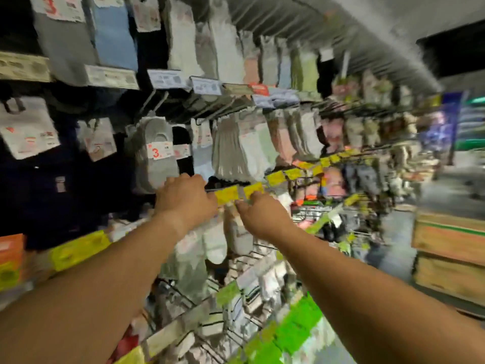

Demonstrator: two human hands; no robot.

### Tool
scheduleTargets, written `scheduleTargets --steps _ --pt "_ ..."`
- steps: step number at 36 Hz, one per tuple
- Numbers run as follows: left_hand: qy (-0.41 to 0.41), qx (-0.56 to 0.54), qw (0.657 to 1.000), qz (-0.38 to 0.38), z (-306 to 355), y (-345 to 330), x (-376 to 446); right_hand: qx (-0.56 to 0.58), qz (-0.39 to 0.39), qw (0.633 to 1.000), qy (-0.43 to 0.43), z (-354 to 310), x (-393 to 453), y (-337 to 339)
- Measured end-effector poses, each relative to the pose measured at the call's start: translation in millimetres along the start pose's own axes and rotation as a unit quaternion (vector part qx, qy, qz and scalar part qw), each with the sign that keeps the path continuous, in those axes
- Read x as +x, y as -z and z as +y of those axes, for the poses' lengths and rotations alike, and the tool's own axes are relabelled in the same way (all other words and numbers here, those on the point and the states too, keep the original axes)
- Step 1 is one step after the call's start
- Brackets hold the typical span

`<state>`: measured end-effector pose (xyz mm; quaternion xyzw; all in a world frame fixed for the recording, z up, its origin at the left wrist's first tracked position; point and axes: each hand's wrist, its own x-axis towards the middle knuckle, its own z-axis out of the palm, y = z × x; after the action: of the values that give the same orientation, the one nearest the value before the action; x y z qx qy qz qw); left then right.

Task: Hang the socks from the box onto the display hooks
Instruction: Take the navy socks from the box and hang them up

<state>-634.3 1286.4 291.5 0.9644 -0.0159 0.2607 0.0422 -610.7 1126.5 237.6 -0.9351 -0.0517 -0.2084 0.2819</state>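
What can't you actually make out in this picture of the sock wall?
- Head view: what the left hand holds, if anything; its fingers are turned away behind the yellow tag.
- Whether the right hand pinches a sock pack; motion blur smears its fingertips.
- Print on the price labels: too blurred to read.
- The box of socks: not identifiable in the frame.

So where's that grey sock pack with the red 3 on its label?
In the head view, the grey sock pack hangs left of centre, just above the left hand, beside a black sock pack on its right.
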Motion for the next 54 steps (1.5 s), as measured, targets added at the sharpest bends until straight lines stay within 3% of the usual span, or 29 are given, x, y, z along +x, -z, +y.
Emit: scheduleTargets --steps 4,9,15,23,43,54 --pt "-0.066 -0.082 0.992 -0.073 103.3 -45.7 0.2 -0.080 0.009 0.993 -0.090 102.6 -34.3 52.5" --pt "-0.183 -0.154 0.956 -0.171 267.2 -95.9 -10.7 -0.156 0.015 0.953 -0.259 253.2 -81.9 141.2" --pt "-0.270 -0.201 0.915 -0.223 404.3 -132.8 -16.6 -0.176 0.020 0.910 -0.375 371.1 -112.1 204.4" --pt "-0.285 -0.222 0.895 -0.261 509.9 -207.9 24.7 -0.179 0.018 0.886 -0.427 484.4 -73.3 208.5" --pt "-0.295 -0.205 0.875 -0.325 779.1 -429.4 237.8 -0.117 0.040 0.844 -0.522 824.7 129.9 225.2" --pt "-0.251 -0.191 0.875 -0.368 937.9 -568.5 324.0 -0.116 -0.034 0.844 -0.523 1039.6 229.1 232.6"
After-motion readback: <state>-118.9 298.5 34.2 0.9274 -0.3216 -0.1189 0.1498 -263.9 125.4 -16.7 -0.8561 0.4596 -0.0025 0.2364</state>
